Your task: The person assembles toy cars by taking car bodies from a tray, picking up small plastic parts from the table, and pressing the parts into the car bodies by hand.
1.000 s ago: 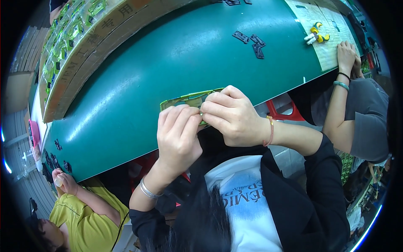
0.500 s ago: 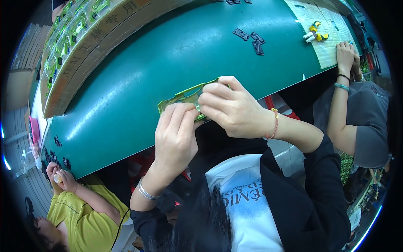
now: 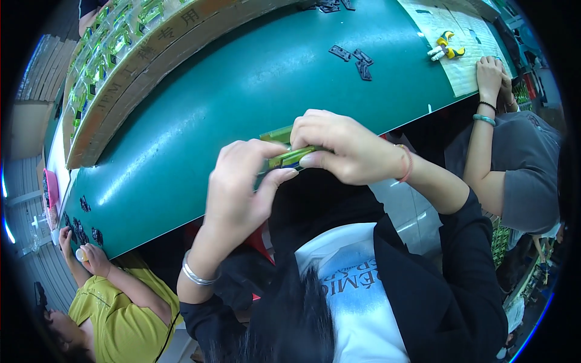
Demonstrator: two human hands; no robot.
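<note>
A green plastic case with a hinged, see-through part is held in front of me, above the near edge of the table. My right hand grips its right end, thumb below and fingers over the top. At the left end is my left hand, its fingertips on the upper side and its thumb along the lower side. Behind the fingers a flat green piece of the case stands up. My fingers and some motion blur hide the inside of the case.
A long cardboard box full of green cases stands at the left back. Small black parts lie on the green table. Yellow-handled cutters rest on paper at the right. Co-workers sit on both sides, one in yellow.
The green case has turned in my hands, so its edge now faces me and one part stands up behind. My left hand has loosened and shifted slightly left, with its thumb lower.
</note>
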